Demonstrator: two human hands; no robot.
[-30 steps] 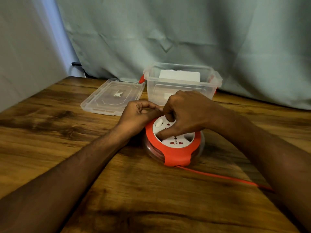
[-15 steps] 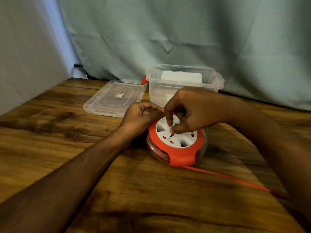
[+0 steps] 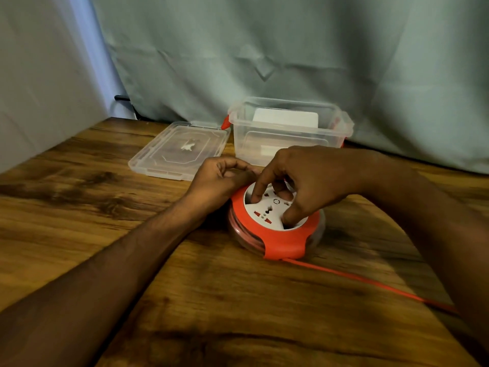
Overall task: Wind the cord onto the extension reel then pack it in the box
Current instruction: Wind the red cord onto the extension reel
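The round extension reel (image 3: 284, 238), red frame around a white socket face, lies flat on the wooden table (image 3: 79, 213). My left hand (image 3: 219, 181) grips the reel's far left rim with curled fingers. My right hand (image 3: 307, 181) is over the white face, with fingertip and thumb dug into its recesses. The red cord (image 3: 370, 282) runs out from the reel's front toward the lower right, under my right forearm. Behind the reel stands the clear plastic box (image 3: 291, 144), open at the top.
The box's clear lid (image 3: 180, 149) lies flat to the left of the box. A grey-green cloth (image 3: 264, 49) hangs behind the table. A white card or pad (image 3: 285, 117) leans against the box's back.
My right hand has turned around the white socket face, which has rotated with it. The left hand has stayed on the rim. The camera has shifted slightly.
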